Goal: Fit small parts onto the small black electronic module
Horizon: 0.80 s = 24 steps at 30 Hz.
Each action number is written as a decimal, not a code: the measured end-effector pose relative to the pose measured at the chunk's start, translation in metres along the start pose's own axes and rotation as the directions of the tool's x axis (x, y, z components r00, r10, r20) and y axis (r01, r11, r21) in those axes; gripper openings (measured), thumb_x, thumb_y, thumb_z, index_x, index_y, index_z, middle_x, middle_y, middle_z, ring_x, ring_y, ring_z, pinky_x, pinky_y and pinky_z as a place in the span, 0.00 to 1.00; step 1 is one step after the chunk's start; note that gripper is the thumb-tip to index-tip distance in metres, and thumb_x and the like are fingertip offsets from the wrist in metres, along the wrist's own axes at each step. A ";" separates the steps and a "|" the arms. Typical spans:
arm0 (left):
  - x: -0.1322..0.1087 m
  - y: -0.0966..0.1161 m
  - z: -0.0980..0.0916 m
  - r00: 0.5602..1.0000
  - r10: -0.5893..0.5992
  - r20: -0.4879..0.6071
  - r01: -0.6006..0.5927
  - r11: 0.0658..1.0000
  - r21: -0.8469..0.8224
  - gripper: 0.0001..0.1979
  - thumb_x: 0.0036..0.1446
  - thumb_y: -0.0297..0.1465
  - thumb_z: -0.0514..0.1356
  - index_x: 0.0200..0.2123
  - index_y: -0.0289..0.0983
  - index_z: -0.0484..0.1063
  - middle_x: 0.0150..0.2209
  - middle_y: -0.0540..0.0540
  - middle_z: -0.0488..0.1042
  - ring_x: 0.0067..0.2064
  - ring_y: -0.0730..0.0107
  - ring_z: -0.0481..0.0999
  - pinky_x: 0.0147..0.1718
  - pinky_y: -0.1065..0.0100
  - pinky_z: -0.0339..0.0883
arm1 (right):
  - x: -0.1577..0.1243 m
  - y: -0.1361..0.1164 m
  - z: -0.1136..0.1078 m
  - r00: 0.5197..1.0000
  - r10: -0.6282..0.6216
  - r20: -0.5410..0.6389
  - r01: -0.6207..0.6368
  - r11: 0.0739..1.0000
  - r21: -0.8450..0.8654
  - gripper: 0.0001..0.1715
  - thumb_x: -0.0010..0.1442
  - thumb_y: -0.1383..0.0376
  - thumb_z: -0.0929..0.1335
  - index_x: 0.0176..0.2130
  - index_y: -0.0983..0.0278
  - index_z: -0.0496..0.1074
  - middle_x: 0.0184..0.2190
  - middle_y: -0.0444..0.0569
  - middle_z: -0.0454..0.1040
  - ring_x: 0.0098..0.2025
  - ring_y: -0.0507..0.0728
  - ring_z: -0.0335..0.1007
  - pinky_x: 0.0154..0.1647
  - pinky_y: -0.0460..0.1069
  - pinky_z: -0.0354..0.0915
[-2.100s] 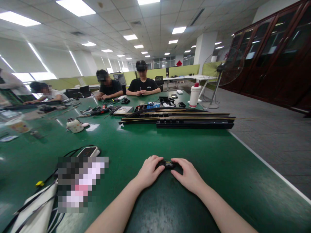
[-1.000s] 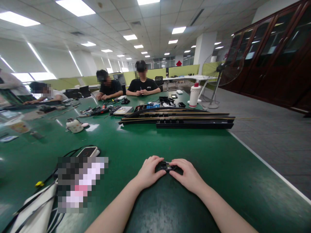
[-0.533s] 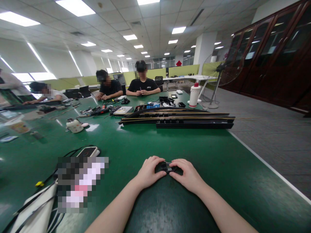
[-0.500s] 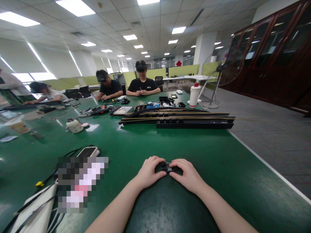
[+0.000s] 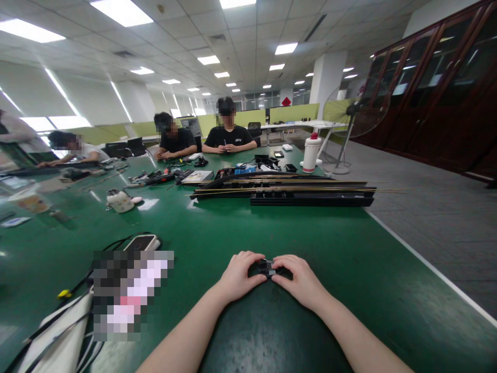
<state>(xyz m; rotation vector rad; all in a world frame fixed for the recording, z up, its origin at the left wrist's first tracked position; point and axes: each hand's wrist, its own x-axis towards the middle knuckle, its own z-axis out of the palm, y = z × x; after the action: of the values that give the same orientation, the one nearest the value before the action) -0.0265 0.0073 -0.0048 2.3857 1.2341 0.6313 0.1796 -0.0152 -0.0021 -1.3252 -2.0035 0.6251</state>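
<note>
A small black part (image 5: 267,268) with some grey or metallic bits lies low in the middle of the view, between my two hands. My left hand (image 5: 243,274) grips its left side between thumb and fingers. On the right side, the thumb and fingers of my right hand (image 5: 294,274) close on the same part. Both hands are just above or on the green table (image 5: 217,228); contact with it is hard to tell. The fingers hide the part's ends, and its details are too small to make out.
Long black rails (image 5: 310,199) with thin brass-coloured rods lie across the table ahead. A white bottle (image 5: 311,154) stands behind them. At left are a small jar (image 5: 119,201), a phone-like device (image 5: 143,243) and cables. Several people sit beyond, including one person (image 5: 229,137) opposite.
</note>
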 end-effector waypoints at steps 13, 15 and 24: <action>-0.002 0.000 0.000 1.000 -0.003 0.003 0.003 1.000 -0.023 0.21 0.51 0.35 0.63 0.50 0.43 0.66 0.45 0.47 0.72 0.47 0.60 0.68 0.47 0.60 0.60 | 0.001 -0.003 -0.003 1.000 0.025 0.005 -0.025 0.997 0.076 0.08 0.48 0.66 0.71 0.33 0.57 0.73 0.42 0.47 0.76 0.48 0.61 0.69 0.53 0.60 0.58; -0.002 0.000 0.000 1.000 -0.008 -0.001 0.008 1.000 -0.020 0.21 0.52 0.34 0.63 0.50 0.43 0.66 0.45 0.47 0.72 0.47 0.60 0.68 0.47 0.61 0.60 | 0.001 -0.003 -0.003 0.998 0.053 -0.022 -0.049 0.988 0.148 0.07 0.49 0.65 0.70 0.33 0.58 0.73 0.42 0.48 0.76 0.47 0.60 0.69 0.52 0.58 0.60; -0.001 0.002 -0.001 1.000 -0.011 0.007 0.011 1.000 -0.007 0.21 0.52 0.34 0.62 0.50 0.41 0.66 0.46 0.46 0.71 0.48 0.60 0.68 0.47 0.60 0.60 | 0.003 0.002 -0.006 0.980 0.196 -0.027 -0.167 0.894 0.416 0.11 0.51 0.61 0.69 0.36 0.62 0.71 0.37 0.47 0.77 0.42 0.58 0.72 0.49 0.55 0.63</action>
<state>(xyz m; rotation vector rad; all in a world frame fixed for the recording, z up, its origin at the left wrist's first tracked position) -0.0262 0.0059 -0.0036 2.3714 1.2394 0.6226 0.1845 -0.0111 0.0012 -1.2560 -1.5863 1.0143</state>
